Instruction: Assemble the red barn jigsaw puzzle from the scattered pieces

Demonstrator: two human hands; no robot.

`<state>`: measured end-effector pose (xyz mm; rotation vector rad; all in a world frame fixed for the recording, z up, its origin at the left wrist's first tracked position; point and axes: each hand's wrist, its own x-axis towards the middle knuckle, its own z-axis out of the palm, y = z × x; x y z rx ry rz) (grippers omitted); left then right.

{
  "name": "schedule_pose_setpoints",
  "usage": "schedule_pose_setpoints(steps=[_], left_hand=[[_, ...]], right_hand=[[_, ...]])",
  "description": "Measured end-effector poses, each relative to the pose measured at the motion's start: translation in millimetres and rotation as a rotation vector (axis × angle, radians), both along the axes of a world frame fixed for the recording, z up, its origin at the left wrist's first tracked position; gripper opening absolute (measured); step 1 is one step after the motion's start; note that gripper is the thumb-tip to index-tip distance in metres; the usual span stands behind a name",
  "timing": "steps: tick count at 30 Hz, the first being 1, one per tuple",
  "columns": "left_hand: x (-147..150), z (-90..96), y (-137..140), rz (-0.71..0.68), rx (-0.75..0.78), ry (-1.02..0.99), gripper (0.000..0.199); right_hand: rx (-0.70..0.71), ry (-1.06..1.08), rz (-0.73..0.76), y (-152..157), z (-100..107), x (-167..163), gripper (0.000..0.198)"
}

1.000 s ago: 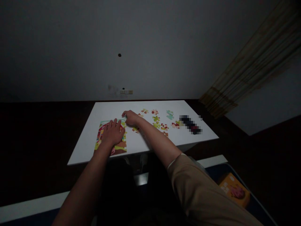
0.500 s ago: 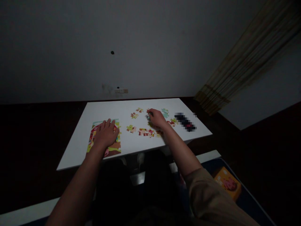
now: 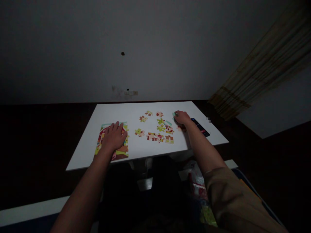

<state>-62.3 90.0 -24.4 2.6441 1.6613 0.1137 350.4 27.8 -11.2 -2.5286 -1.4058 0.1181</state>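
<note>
My left hand (image 3: 113,136) lies flat, fingers spread, on a partly assembled jigsaw puzzle (image 3: 123,151) with a red barn picture, at the table's left side. Much of the picture is hidden under that hand. At the right, my right hand (image 3: 182,117) has its fingers curled down on a teal puzzle piece (image 3: 173,114), mostly covered by the fingers. Several loose pieces lie between the hands: green ones (image 3: 160,125), a pale teal one (image 3: 168,123), brown-and-pink ones (image 3: 152,136), and a few farther back (image 3: 143,118).
The white table (image 3: 82,145) stands before a grey wall. A dark phone (image 3: 200,127) lies right of my right hand, close to the forearm. Below the table's right front is a clear plastic bag (image 3: 198,181) with coloured packaging. A curtain (image 3: 238,81) hangs at the right.
My right hand has moved right, from the middle loose pieces to the teal piece near the phone. My left hand stays on the puzzle. The view has shifted slightly.
</note>
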Motion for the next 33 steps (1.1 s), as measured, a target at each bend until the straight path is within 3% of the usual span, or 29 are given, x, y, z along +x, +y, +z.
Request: schedule_pose_setpoints(steps=[10, 14, 19, 22, 25, 29, 33], left_hand=[[-2, -1.8, 1, -0.034, 0.017, -0.041, 0.057], [-3, -10.7, 5, -0.042, 0.039, -0.052, 0.057], [-4, -12.8, 5, -0.03, 0.019, -0.05, 0.055], [-5, -10.1, 2, -0.029, 0.006, -0.063, 0.057], [-7, -9.0, 1, -0.02, -0.008, -0.074, 0.057], [-10, -9.8, 1, -0.022, -0.023, -0.09, 0.06], [-13, -10.4, 1, -0.022, -0.043, -0.106, 0.06]], right_hand=[[-0.036, 0.058, 0.014, 17, -10, 11, 0.053], [-0.034, 0.091, 0.028, 18, -2, 12, 0.062], [0.008, 0.151, 0.03, 17, 20, 0, 0.047], [0.247, 0.309, 0.035, 22, 28, -37, 0.044], [0.399, 0.639, 0.086, 33, 22, -96, 0.04], [0.367, 0.976, 0.167, 53, 0, -177, 0.03], [0.341, 0.939, 0.214, 70, -18, -226, 0.036]])
